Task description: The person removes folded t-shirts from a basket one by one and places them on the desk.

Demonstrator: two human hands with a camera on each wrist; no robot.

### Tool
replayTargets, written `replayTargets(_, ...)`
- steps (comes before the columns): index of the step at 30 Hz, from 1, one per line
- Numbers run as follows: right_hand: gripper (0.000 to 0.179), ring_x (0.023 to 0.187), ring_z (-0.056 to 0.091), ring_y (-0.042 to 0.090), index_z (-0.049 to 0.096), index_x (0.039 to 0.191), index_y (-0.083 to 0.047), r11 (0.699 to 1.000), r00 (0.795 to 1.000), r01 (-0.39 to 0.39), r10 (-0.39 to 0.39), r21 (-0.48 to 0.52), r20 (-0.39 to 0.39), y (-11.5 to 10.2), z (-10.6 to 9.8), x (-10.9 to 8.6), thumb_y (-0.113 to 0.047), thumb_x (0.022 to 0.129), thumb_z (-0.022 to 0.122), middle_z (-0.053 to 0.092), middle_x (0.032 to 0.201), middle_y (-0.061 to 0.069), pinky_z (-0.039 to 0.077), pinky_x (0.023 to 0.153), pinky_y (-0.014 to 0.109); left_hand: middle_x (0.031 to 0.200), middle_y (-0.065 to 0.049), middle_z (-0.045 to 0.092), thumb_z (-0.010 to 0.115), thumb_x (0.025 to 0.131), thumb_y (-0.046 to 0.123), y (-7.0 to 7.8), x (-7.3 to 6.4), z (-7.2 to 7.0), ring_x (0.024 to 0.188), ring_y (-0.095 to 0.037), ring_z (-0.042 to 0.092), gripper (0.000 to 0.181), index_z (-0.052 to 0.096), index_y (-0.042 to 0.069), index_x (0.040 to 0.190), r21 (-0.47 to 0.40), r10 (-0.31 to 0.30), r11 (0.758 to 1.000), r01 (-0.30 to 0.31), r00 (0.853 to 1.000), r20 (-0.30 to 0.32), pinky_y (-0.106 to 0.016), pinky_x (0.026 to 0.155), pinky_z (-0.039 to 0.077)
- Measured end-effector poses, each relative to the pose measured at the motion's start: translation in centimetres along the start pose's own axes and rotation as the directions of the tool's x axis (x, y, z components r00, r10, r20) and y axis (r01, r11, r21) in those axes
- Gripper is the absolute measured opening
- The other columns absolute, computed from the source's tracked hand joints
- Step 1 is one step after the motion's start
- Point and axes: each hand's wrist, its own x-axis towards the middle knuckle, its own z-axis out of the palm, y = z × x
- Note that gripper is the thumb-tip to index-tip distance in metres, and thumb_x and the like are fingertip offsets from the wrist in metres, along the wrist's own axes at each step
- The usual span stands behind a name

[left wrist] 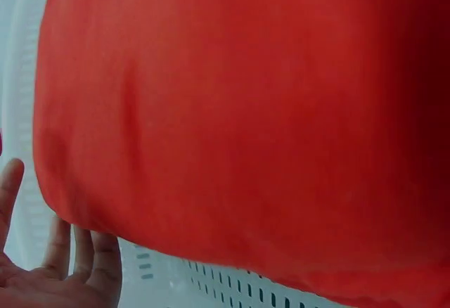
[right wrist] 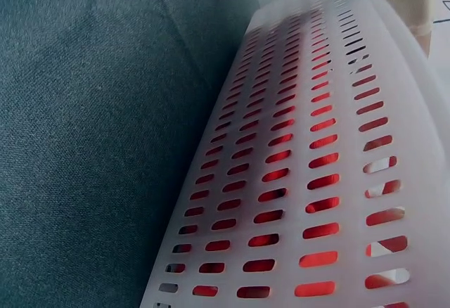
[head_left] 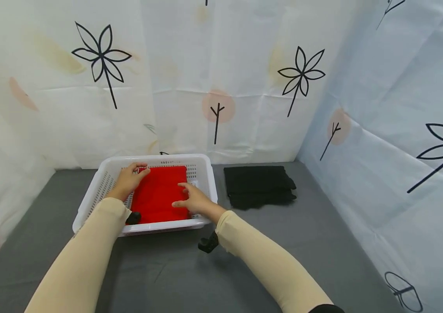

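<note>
A folded red cloth (head_left: 160, 191) lies in a white plastic basket (head_left: 210, 191) with slotted walls. My left hand (head_left: 127, 181) is at the cloth's left side, thumb and fingers spread apart. In the left wrist view, the fingers of the left hand (left wrist: 67, 273) are fairly straight, their tips at the edge of the red cloth (left wrist: 225, 125); whether they reach beneath it is hidden. My right hand (head_left: 196, 201) reaches over the basket's right side, thumb and fingers apart at the cloth's right edge. The right wrist view shows the basket wall (right wrist: 288, 153), not the hand.
To the right of the basket lies a stack of folded black cloth (head_left: 259, 186). Both stand on a grey-covered table (head_left: 166, 269). Printed white curtains (head_left: 252, 104) close off the back and sides.
</note>
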Motion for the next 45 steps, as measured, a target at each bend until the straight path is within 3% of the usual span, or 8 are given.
replayTargets(2, 0.072, 0.128, 0.047, 0.025, 0.040, 0.149, -0.016, 1.000, 1.000, -0.011, 0.011, -0.015, 0.006, 0.1, 0.1, 0.1, -0.016, 0.086, 0.076, 0.046, 0.149, 0.011, 0.058, 0.084, 0.033, 0.149, -0.034, 0.032, 0.052, 0.102, 0.030, -0.4, 0.0, 0.1, 0.138, -0.048, 0.028, 0.052, 0.039, 0.005, 0.146, -0.006, -0.031, 1.000, 0.031, 0.999, 0.032, -0.061, 0.114, 0.027)
replayTargets(8, 0.073, 0.124, 0.048, 0.024, 0.049, 0.144, -0.013, 0.989, 1.000, -0.003, 0.003, -0.145, -0.003, 0.4, 0.6, 0.5, -0.012, 0.079, 0.082, 0.049, 0.142, 0.010, 0.046, 0.104, 0.037, 0.152, -0.034, 0.027, 0.059, 0.098, 0.030, -1.3, 0.1, 0.2, 0.129, -0.047, 0.040, 0.062, 0.032, 0.008, 0.150, -0.059, -0.080, 0.995, 0.086, 0.991, 0.109, -0.057, 0.106, 0.041)
replayTargets(15, 0.067, 0.116, 0.048, 0.023, 0.055, 0.139, -0.014, 0.984, 0.999, -0.038, 0.036, -0.172, -0.018, 0.2, 0.6, 0.9, -0.013, 0.078, 0.083, 0.049, 0.136, 0.010, 0.048, 0.102, 0.038, 0.143, -0.027, 0.040, 0.067, 0.093, 0.032, -2.1, 1.2, 0.2, 0.105, -0.036, 0.056, 0.068, 0.037, 0.009, 0.150, -0.037, -0.094, 0.994, 0.101, 0.985, 0.142, -0.044, 0.090, 0.056)
replayTargets(24, 0.064, 0.114, 0.048, 0.024, 0.057, 0.137, -0.014, 0.983, 0.998, -0.059, 0.058, -0.176, -0.013, 0.3, 0.5, 1.4, -0.013, 0.078, 0.082, 0.047, 0.135, 0.011, 0.047, 0.102, 0.039, 0.143, -0.026, 0.040, 0.069, 0.093, 0.029, -0.4, 1.1, 0.2, 0.111, -0.037, 0.052, 0.068, 0.036, 0.009, 0.149, -0.033, -0.130, 0.990, 0.136, 0.981, 0.143, -0.049, 0.099, 0.050)
replayTargets(31, 0.061, 0.113, 0.048, 0.024, 0.058, 0.136, -0.014, 0.978, 0.998, -0.064, 0.065, -0.200, 0.001, 0.1, 0.7, 1.3, -0.013, 0.079, 0.082, 0.047, 0.134, 0.012, 0.047, 0.102, 0.038, 0.140, -0.025, 0.044, 0.071, 0.091, 0.025, -1.0, 1.0, 0.4, 0.113, -0.037, 0.050, 0.062, 0.040, 0.009, 0.143, -0.026, -0.117, 0.992, 0.121, 0.986, 0.117, -0.050, 0.103, 0.046)
replayTargets(41, 0.063, 0.117, 0.047, 0.026, 0.058, 0.137, -0.014, 0.978, 0.997, -0.069, 0.074, -0.196, 0.016, 0.5, 0.9, 1.7, -0.013, 0.079, 0.082, 0.047, 0.136, 0.013, 0.047, 0.103, 0.041, 0.137, -0.022, 0.049, 0.071, 0.092, 0.026, -1.7, 1.2, 0.6, 0.104, -0.031, 0.057, 0.064, 0.039, 0.009, 0.144, -0.081, -0.081, 0.992, 0.095, 0.985, 0.152, -0.033, 0.085, 0.053)
replayTargets(45, 0.064, 0.117, 0.047, 0.026, 0.057, 0.137, -0.014, 0.978, 0.997, -0.067, 0.071, -0.198, 0.018, 0.4, 0.8, 1.8, -0.013, 0.079, 0.082, 0.048, 0.136, 0.013, 0.046, 0.103, 0.041, 0.139, -0.023, 0.047, 0.070, 0.092, 0.025, -1.7, 1.3, 0.5, 0.108, -0.032, 0.055, 0.065, 0.037, 0.008, 0.146, -0.100, -0.068, 0.991, 0.086, 0.983, 0.169, -0.037, 0.090, 0.052)
